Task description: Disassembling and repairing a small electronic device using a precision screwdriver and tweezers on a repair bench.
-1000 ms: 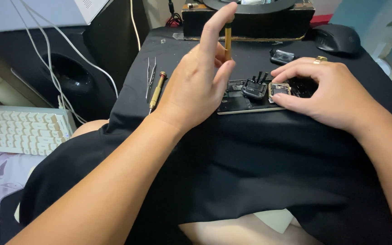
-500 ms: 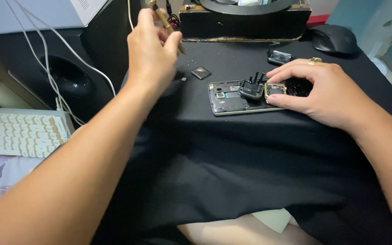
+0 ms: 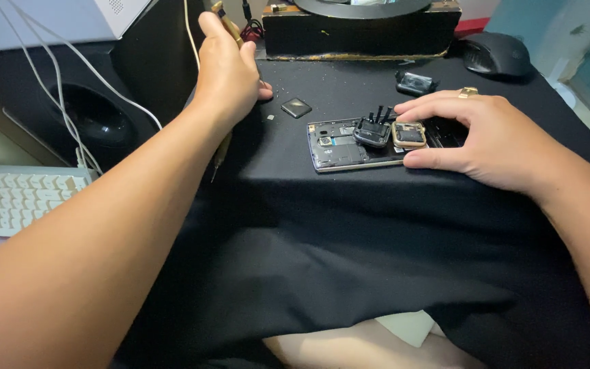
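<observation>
Near edge: black cloth (image 3: 349,273) drapes over the counter and hangs toward the lap. Nothing rests on this part.

Left, off the cloth: white keyboard (image 3: 15,198), white cables (image 3: 56,102) running up past a dark speaker (image 3: 97,119).

Mid-cloth: opened phone (image 3: 349,145) lies flat, back cover off, boards and frame exposed. A small black multi-pronged part (image 3: 373,130) sits on its middle; a small gold-rimmed square module (image 3: 410,134) sits just beside that, at the phone's right end.

Right hand (image 3: 486,140): palm down, fingers spread, pressing on the phone's right end and the cloth; thumb along the phone's near edge, fingertips touching the area by the gold-rimmed module. It pins rather than grips. A ring shows on one finger.

Left hand (image 3: 230,72): lifted toward the far left of the cloth, fingers closed round a slim yellowish tool (image 3: 225,24), its tip pointing up and away from the phone. Well apart from the phone.

Beside the left forearm: a thin pointed tool (image 3: 220,154) lies on the cloth. Between left hand and phone: a small dark square chip (image 3: 296,107) and loose specks, possibly screws; too small to tell.

Far: a small black component (image 3: 414,83), a black mouse (image 3: 496,55), a dark box-like stand (image 3: 363,31).

Judgement: disassembly looks well under way, with the cover off and parts laid out. Inner parts remain seated; tool not on the work at this moment.
</observation>
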